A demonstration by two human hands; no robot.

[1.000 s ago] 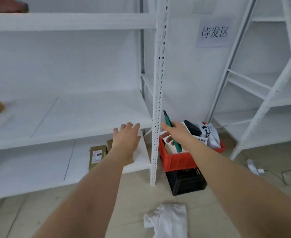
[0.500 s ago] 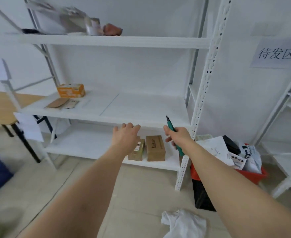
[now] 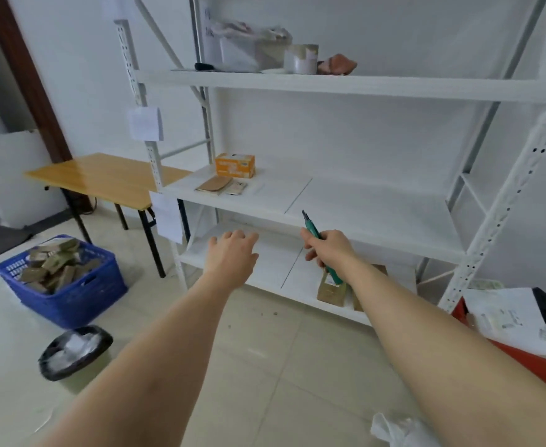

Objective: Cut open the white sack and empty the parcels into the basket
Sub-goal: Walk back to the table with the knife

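Note:
My right hand point(image 3: 328, 248) grips a green-handled cutter point(image 3: 312, 228), blade pointing up, in front of the white shelving. My left hand point(image 3: 233, 256) is stretched forward beside it, fingers relaxed and holding nothing. A blue basket point(image 3: 71, 293) full of brown parcels point(image 3: 52, 264) stands on the floor at the left. A crumpled white sack point(image 3: 400, 430) lies on the floor at the bottom edge, near my right arm.
White metal shelving point(image 3: 329, 201) fills the middle, with an orange box point(image 3: 234, 165) and flat packets on the middle shelf and cardboard boxes point(image 3: 331, 290) on the bottom. A wooden table point(image 3: 104, 177) stands left, a black bin point(image 3: 75, 351) below, a red crate point(image 3: 523, 356) right.
My view has swung to the left: the red crate slid to the right edge, and the table, blue basket and black bin came into sight. Both hands stay raised, the cutter still held.

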